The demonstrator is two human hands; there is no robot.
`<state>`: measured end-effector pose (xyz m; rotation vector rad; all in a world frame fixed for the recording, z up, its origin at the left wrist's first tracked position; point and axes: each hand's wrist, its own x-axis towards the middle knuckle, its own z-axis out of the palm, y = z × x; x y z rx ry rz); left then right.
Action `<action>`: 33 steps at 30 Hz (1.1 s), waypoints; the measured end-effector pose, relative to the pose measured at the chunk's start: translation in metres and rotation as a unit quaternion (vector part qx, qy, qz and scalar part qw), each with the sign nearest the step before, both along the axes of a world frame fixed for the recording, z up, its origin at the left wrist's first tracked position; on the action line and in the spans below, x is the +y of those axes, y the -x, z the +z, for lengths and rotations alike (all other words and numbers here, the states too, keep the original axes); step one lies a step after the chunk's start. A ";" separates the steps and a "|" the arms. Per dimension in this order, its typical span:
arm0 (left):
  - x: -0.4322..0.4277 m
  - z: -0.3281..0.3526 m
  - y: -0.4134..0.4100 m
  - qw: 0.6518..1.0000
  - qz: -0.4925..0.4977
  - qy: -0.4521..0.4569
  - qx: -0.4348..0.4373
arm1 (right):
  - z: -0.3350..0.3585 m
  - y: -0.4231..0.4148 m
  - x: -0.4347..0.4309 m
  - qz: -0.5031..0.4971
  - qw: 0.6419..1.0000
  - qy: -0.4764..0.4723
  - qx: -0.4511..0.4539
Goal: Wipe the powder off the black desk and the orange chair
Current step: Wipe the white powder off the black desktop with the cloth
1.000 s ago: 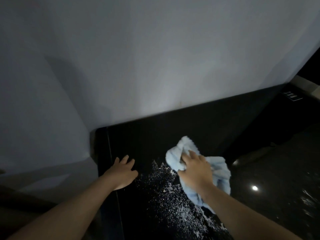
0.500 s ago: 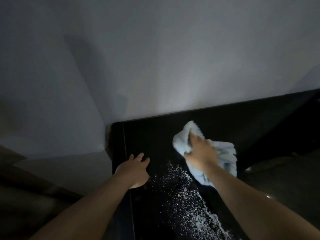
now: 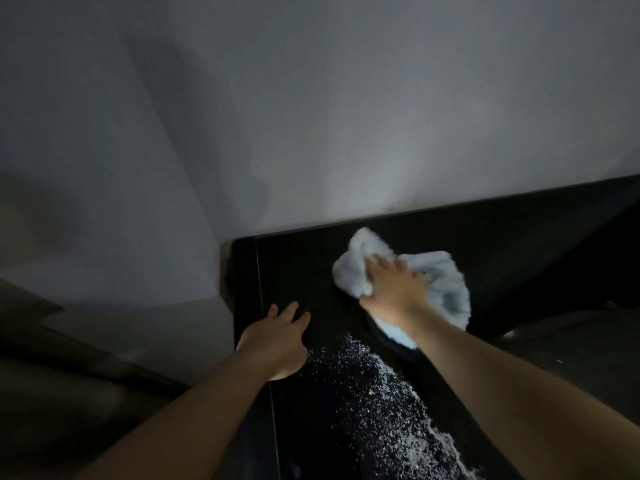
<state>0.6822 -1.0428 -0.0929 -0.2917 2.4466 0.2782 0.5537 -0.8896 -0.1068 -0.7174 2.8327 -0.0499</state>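
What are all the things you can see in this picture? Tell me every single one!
desk: one, black, lower middle and right, its back edge against the wall
powder: one scattered patch, white, on the near part of the desk between the two arms
cloth: one, light blue, bunched up on the desk near its back edge
wall: one, grey, filling the top of the view behind the desk
dim shapes at the lower left: too dark to tell what they are
left hand: one, fingers straight, resting on the left edge of the desk
right hand: one, holding the cloth down on the desk
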 end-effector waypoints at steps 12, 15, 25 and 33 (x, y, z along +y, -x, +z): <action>0.000 -0.001 -0.003 1.000 -0.004 0.003 -0.001 | 0.016 0.017 0.015 -0.073 0.988 0.094 -0.097; -0.002 -0.002 -0.004 1.000 -0.003 0.000 0.002 | 0.000 0.006 0.008 -0.051 0.995 0.036 -0.083; -0.020 -0.008 -0.031 0.985 0.040 -0.049 0.163 | 0.005 -0.065 0.032 0.036 0.986 0.148 -0.069; -0.028 -0.025 -0.065 0.994 0.056 -0.054 0.081 | 0.013 -0.031 -0.048 0.020 0.984 0.170 -0.044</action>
